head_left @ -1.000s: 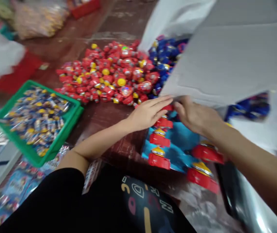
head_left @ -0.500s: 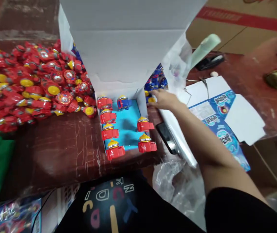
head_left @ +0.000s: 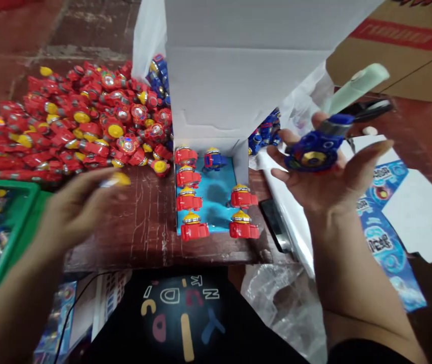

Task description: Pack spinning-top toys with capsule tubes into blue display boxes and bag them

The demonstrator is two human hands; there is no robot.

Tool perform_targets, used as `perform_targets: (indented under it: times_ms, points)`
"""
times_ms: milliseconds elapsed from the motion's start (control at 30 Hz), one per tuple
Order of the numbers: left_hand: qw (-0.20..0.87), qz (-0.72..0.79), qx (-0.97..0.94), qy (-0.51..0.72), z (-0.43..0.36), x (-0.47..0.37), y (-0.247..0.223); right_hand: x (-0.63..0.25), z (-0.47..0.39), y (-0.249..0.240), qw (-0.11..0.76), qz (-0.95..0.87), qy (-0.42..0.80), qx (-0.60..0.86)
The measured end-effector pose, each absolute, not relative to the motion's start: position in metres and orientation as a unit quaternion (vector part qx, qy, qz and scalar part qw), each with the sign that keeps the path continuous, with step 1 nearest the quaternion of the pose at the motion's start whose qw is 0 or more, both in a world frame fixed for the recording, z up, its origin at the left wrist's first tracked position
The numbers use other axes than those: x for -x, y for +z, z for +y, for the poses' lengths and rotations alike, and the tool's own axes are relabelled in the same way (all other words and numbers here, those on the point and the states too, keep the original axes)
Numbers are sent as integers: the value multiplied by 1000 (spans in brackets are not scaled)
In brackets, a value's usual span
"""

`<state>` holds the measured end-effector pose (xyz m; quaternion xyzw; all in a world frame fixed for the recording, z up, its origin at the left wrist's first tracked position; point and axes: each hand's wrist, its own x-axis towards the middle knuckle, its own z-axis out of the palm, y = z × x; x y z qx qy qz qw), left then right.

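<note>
My left hand, blurred, pinches a small yellow-tipped piece over the table, left of the box. To the right of the box, my right hand is palm up with fingers spread, and a blue toy with a gold centre rests on it. Between the hands, an open white box with a light-blue bottom holds red toys down its left side, two more at the right front, and one blue toy at the back.
A large pile of red toys lies left of the box, with blue toys behind it. A green crate stands at the left edge. To the right lie a dark phone-like object, white plastic and flattened printed card.
My right hand has come away from the blue pile and turned palm up with a blue toy on it. My left hand has come into view with a yellow-tipped piece. The view has shifted.
</note>
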<state>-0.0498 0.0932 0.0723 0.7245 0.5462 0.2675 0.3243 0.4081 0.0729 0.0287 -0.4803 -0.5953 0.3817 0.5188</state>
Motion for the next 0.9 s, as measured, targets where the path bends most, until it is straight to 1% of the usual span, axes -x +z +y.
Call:
perform_targets:
  times_ms: [67,100,133,233,267,333,400,467,500,567,600,667,700,733,800,833,900]
  points:
    - [418,451,-746,256,91,12,56,-371,70,47,518,-653,327,445]
    - [453,398,-761,240,90,-5,51,-354,69,55,502,-700,276,425]
    - [467,356,-776,229,89,-21,49,-341,67,62,468,-752,218,410]
    - [444,309,-813,214,90,-47,51,-321,62,77,309,-862,72,396]
    - [433,302,-823,208,91,-49,54,-320,60,79,274,-874,35,399]
    - [427,284,-836,198,92,-49,58,-320,57,81,238,-890,-16,388]
    - [426,255,-848,186,92,-47,61,-320,55,80,236,-907,-35,346]
    - [392,231,-869,194,91,-46,61,-319,54,77,265,-911,1,317]
    - [353,223,-884,209,90,-46,60,-317,54,76,294,-899,51,321]
    - [233,197,-917,255,90,-46,56,-314,57,74,338,-842,220,359]
    - [166,174,-930,278,91,-46,53,-313,58,74,337,-795,323,386]
    - [60,127,-944,299,96,-46,47,-312,62,76,290,-691,498,437]
    - [34,114,-945,303,99,-45,45,-313,64,77,259,-650,552,453]
    - [29,118,-944,307,102,-44,43,-315,65,78,242,-626,582,460]
    - [62,172,-933,311,109,-41,41,-322,65,83,267,-629,565,463]
    - [91,207,-924,307,114,-39,41,-328,64,86,291,-654,522,463]
    - [139,271,-906,295,123,-36,40,-341,63,94,321,-716,386,484]
